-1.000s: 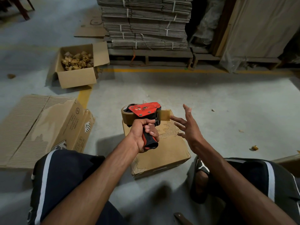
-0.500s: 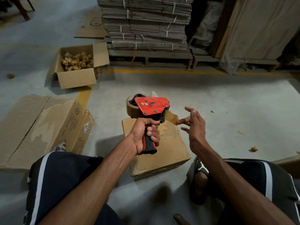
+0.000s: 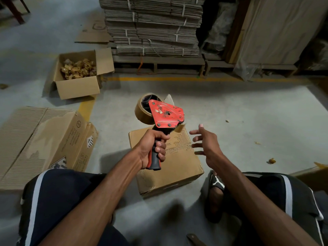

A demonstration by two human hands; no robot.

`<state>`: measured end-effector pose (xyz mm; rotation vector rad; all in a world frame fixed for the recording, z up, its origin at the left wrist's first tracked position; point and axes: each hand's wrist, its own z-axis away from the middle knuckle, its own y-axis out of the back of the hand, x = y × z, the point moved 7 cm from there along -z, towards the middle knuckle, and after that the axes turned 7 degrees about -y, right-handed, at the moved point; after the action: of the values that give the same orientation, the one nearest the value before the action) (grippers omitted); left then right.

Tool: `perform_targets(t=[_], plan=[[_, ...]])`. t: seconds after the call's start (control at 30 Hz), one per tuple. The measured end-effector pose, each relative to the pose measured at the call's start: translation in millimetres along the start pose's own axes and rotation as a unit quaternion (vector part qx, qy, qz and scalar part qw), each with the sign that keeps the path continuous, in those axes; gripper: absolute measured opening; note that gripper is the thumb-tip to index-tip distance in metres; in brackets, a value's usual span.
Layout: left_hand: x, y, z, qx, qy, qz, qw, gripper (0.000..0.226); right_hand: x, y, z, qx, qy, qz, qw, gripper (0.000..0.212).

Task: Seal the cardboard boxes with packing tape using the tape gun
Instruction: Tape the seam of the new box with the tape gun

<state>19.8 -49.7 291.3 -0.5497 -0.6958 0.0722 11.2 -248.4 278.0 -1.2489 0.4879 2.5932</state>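
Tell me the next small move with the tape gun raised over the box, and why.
Probably pinch the loose tape end with the open right hand. The left hand grips the tape gun above the small cardboard box, and no tape is seen laid on it yet.

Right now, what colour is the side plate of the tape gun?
Red, scuffed in places; the tape gun's side plate shows best in the head view.

Box point(image 3: 170, 167) on the floor point(image 3: 248, 121) between the knees; tape gun point(image 3: 163, 116) above it; open box point(image 3: 78, 75) far left, pallet stack point(image 3: 152, 27) behind.
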Motion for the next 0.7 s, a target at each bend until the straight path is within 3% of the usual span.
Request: perform_targets(t=[0.3,0.5,0.6,0.7], plan=[[7,5,3,0.053,-0.045,-0.213,0.975,0.022,15,-16,6,-0.084,-0.109,0.057,0.989,0.082],[6,-4,6,0.033,-0.049,-0.247,0.967,0.009,23,-17,11,-0.145,-0.201,0.012,0.969,0.047],[7,-4,9,0.029,-0.050,-0.258,0.965,0.014,23,-14,5,-0.135,-0.191,0.026,0.972,0.028],[8,-2,9,0.025,-0.054,-0.267,0.962,0.012,20,-11,1,-0.113,-0.166,0.037,0.979,0.023]])
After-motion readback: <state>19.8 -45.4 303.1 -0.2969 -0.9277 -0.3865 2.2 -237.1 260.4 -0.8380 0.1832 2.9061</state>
